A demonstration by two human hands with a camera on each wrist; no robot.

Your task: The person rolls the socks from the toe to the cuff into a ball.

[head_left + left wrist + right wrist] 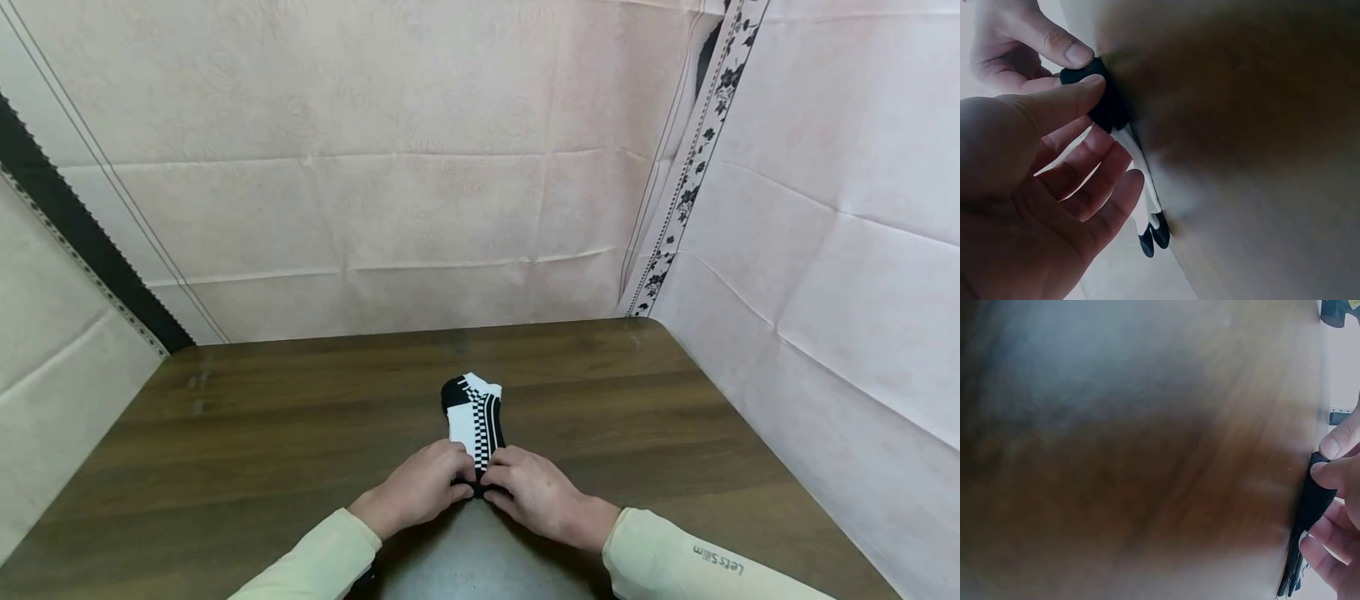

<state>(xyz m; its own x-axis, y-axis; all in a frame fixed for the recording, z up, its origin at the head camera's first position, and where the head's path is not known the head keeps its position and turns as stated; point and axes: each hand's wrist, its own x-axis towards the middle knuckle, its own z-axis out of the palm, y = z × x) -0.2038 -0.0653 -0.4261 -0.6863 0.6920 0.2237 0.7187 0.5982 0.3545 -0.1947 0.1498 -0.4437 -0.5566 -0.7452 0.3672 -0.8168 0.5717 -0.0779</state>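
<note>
Black-and-white patterned fabric socks (475,425) lie on a dark brown wood-grain tabletop (337,408), pointing straight away from the seated or standing person, I can't tell which. They look to be a pair, one over the other, since two black tips show side by side at the far end in the left wrist view. Down the upper sock runs a checkered strip, with a plain white panel to its left, black with white lines to its right, and a black patch at the far left, next to the white opening.

Both hands are at the near end, which is black. The left hand (431,485) pinches it between thumb and fingers, the lower fingers curving loosely alongside the fabric. The right hand (542,493) grasps the same black end just beside it, and the two thumbs sit close together on the cloth.

Pale yellow-green long sleeves (697,558) cover the forearms, the right one carrying small dark lettering (717,559). Behind the table hangs a creased, cream-coloured cloth sheet (375,167), bordered on the right by a white band with black flowers (693,179) and on the left by a jagged-edged black strip (82,217)
</note>
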